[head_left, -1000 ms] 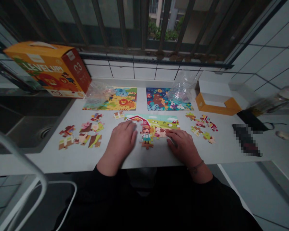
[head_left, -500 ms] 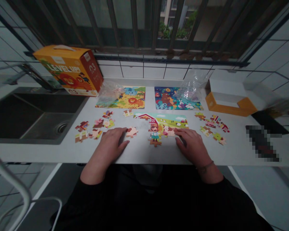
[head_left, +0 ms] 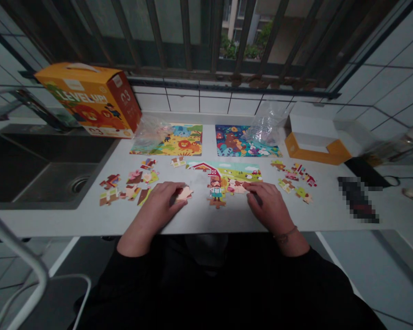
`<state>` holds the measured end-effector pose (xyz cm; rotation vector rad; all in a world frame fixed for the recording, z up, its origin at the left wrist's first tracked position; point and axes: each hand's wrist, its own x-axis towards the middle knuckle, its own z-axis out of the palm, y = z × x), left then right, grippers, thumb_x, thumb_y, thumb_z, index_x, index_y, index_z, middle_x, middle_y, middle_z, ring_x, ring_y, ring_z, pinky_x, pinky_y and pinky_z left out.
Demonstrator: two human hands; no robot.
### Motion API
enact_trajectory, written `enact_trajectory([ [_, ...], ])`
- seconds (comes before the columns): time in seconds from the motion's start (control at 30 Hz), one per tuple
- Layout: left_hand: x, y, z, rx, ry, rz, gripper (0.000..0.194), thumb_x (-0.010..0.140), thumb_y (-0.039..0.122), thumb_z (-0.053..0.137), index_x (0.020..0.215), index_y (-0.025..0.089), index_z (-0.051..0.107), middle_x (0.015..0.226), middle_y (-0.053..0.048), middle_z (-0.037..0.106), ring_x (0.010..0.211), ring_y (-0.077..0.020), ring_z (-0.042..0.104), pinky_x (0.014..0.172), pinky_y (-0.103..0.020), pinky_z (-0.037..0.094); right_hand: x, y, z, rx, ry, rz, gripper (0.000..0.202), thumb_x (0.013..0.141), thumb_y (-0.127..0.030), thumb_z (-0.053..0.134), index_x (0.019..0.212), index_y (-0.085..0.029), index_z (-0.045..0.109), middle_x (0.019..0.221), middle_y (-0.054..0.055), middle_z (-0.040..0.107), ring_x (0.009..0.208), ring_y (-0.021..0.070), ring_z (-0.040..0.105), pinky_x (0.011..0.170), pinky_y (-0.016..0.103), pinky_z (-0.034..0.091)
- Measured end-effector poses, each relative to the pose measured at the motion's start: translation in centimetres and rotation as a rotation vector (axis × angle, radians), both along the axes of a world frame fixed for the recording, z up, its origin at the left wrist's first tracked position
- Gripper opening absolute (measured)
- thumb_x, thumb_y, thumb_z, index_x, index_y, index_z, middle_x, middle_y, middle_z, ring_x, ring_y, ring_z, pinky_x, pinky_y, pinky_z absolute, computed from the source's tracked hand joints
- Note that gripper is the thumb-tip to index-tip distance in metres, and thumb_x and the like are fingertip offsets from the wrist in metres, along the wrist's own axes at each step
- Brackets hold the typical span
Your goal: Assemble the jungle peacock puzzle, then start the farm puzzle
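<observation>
My left hand [head_left: 163, 199] is closed on a pink-and-brown puzzle piece [head_left: 184, 193], pinched between its fingers and thumb just above the white counter. To the right lies a partly joined farm puzzle [head_left: 215, 185] with a red barn, a figure in a teal skirt and a cow. My right hand [head_left: 270, 201] is bent at its lower right, fingertips on the cow puzzle piece [head_left: 240, 186] and thumb close below. Loose puzzle pieces [head_left: 134, 191] lie left of my left hand, and more loose pieces [head_left: 287, 184] lie to the right of my right hand.
Behind are a lion picture [head_left: 189, 140] and a night-scene picture [head_left: 232, 142], partly under clear plastic bags [head_left: 266, 126]. An orange box [head_left: 89, 101] stands beside the sink [head_left: 103, 156]. An open orange-and-white box [head_left: 316, 149] and a pixelated dark object [head_left: 358, 199] are at right.
My left hand has moved right and closed around the pink-and-brown puzzle piece, which now looks tilted. My right hand stays at the cow piece. The view has shifted slightly.
</observation>
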<state>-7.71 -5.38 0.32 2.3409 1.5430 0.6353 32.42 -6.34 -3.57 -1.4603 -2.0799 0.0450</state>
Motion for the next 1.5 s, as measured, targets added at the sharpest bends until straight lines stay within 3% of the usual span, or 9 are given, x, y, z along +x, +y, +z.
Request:
enact_trajectory([
  [0.2,2.4,-0.6,0.3,0.094,-0.094,-0.109,0.039,0.101,0.039,0.081,0.135,0.025,0.067,0.127,-0.010,0.078,0.118,-0.0316,0.071,0.104,-0.050,0.056,0.3,-0.5,0.8,0.157,0.112,-0.123,0.018,0.110,-0.032,0.060,0.112,-0.024,0.076,0.117,0.012,0.081,0.114,0.0315,0.072,0.105,0.052,0.054],
  [0.33,7.4,-0.4,-0.2,0.073,-0.160,-0.261,0.041,0.100,0.037,0.082,0.135,0.024,0.066,0.125,-0.009,0.078,0.115,-0.0308,0.071,0.103,-0.049,0.055,1.4,-0.9,0.7,0.238,0.298,-0.361,0.020,0.110,-0.034,0.058,0.105,-0.024,0.073,0.106,0.011,0.078,0.105,0.0305,0.072,0.098,0.050,0.057],
  [0.4,10.4,-0.2,-0.4,0.042,-0.145,-0.359,0.041,0.095,0.031,0.084,0.132,0.024,0.067,0.125,-0.009,0.079,0.113,-0.0316,0.072,0.106,-0.052,0.054,1.9,-1.2,0.7,0.225,0.325,-0.395,0.020,0.110,-0.036,0.057,0.104,-0.025,0.073,0.106,0.011,0.078,0.104,0.0304,0.072,0.096,0.049,0.058],
  [0.53,15.3,0.1,-0.6,0.048,-0.162,-0.461,0.044,0.096,0.027,0.082,0.137,0.021,0.067,0.136,-0.013,0.077,0.125,-0.0345,0.070,0.110,-0.052,0.053,2.3,-2.3,0.9,0.150,0.264,-0.261,0.021,0.112,-0.037,0.057,0.104,-0.026,0.073,0.106,0.010,0.079,0.107,0.0293,0.073,0.101,0.049,0.058],
  [0.63,17.0,0.4,-1.3,0.065,-0.179,-0.479,0.040,0.099,0.027,0.080,0.137,0.019,0.068,0.137,-0.015,0.077,0.129,-0.0351,0.070,0.111,-0.052,0.053,2.4,-3.2,1.0,0.069,0.219,-0.072,0.020,0.112,-0.040,0.061,0.113,-0.026,0.076,0.114,0.010,0.082,0.111,0.0291,0.075,0.102,0.049,0.060],
  [0.8,17.5,1.2,-3.1,0.037,-0.183,-0.462,0.038,0.097,0.024,0.081,0.133,0.021,0.070,0.129,-0.012,0.078,0.123,-0.0330,0.071,0.108,-0.050,0.055,2.6,-3.6,0.7,-0.086,0.145,0.105,0.027,0.108,-0.045,0.074,0.130,-0.029,0.076,0.130,0.010,0.083,0.122,0.0322,0.075,0.106,0.055,0.059],
  [1.0,16.1,0.8,-3.3,0.073,-0.177,-0.380,0.040,0.102,0.040,0.079,0.136,0.022,0.069,0.139,-0.014,0.076,0.133,-0.0348,0.069,0.118,-0.057,0.051,2.5,-3.0,0.1,-0.186,0.054,0.076,0.031,0.103,-0.048,0.083,0.127,-0.031,0.077,0.127,0.009,0.084,0.118,0.0333,0.077,0.102,0.053,0.056],
  [1.2,15.1,0.6,-3.9,0.068,-0.153,-0.297,0.038,0.103,0.032,0.074,0.139,0.022,0.070,0.150,-0.015,0.073,0.141,-0.0353,0.066,0.126,-0.062,0.048,2.7,-2.9,-0.1,-0.177,0.062,0.076,0.030,0.103,-0.044,0.085,0.128,-0.030,0.077,0.126,0.007,0.085,0.118,0.0319,0.076,0.100,0.051,0.056],
  [1.5,15.5,0.4,-3.5,0.073,-0.068,-0.356,0.035,0.104,0.028,0.072,0.139,0.020,0.073,0.150,-0.016,0.074,0.140,-0.0355,0.067,0.127,-0.062,0.046,2.8,-2.8,-0.3,-0.177,0.081,0.059,0.018,0.105,-0.039,0.081,0.119,-0.029,0.079,0.120,0.007,0.085,0.113,0.0312,0.076,0.097,0.050,0.057],
])
